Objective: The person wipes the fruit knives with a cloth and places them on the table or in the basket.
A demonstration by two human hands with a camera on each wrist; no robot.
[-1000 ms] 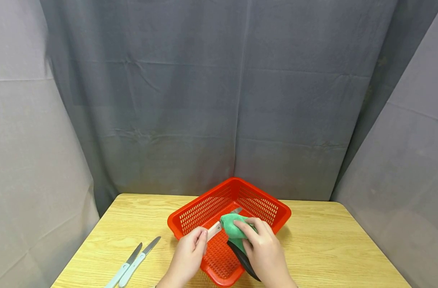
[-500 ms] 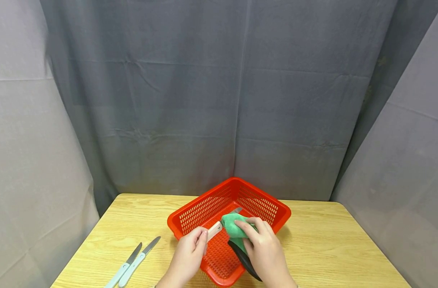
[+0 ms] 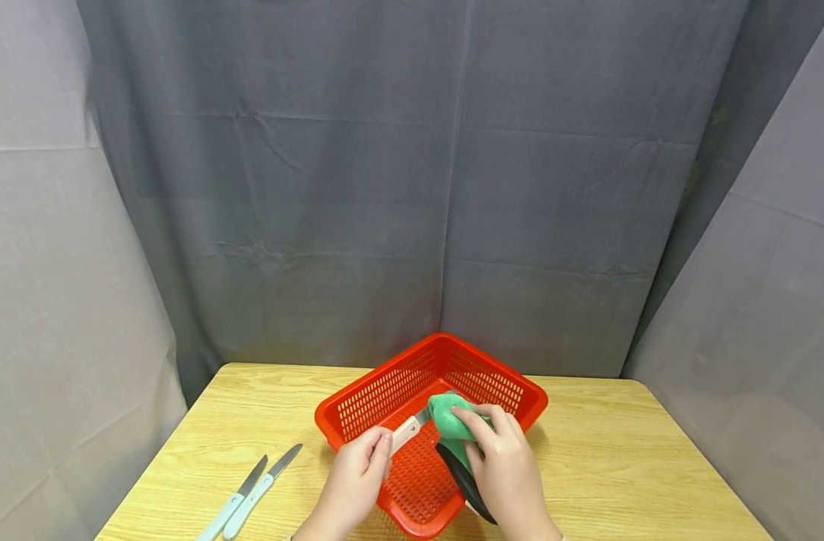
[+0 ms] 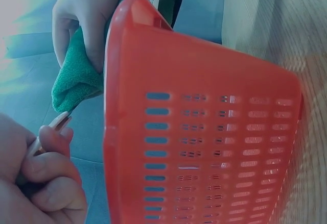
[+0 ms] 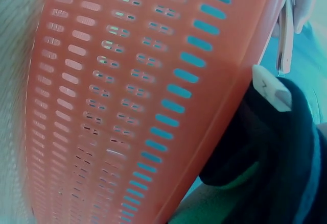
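In the head view my left hand (image 3: 354, 477) grips the pale handle (image 3: 405, 433) of a knife over a red basket. A short stretch of its metal blade (image 3: 422, 416) shows beyond the handle, and the rest is hidden in a green cloth (image 3: 450, 415). My right hand (image 3: 510, 466) pinches that cloth around the blade. A black-edged part (image 3: 462, 477) of the cloth hangs below the right hand, across the basket's rim. In the left wrist view the folded green cloth (image 4: 76, 76) sits close to the knife handle. A white tag (image 5: 273, 89) sticks out from the black part.
The red perforated basket (image 3: 425, 530) stands on a wooden table (image 3: 622, 451), right beneath both hands. Two knives (image 3: 249, 492) with pale blue handles lie side by side on the table at the left. Grey curtains (image 3: 358, 188) hang behind and on both sides.
My right hand has slid the cloth slightly right, away from the handle. Blade near the handle now shows, while the tip, visible before, is covered. The left hand stays nearly still.
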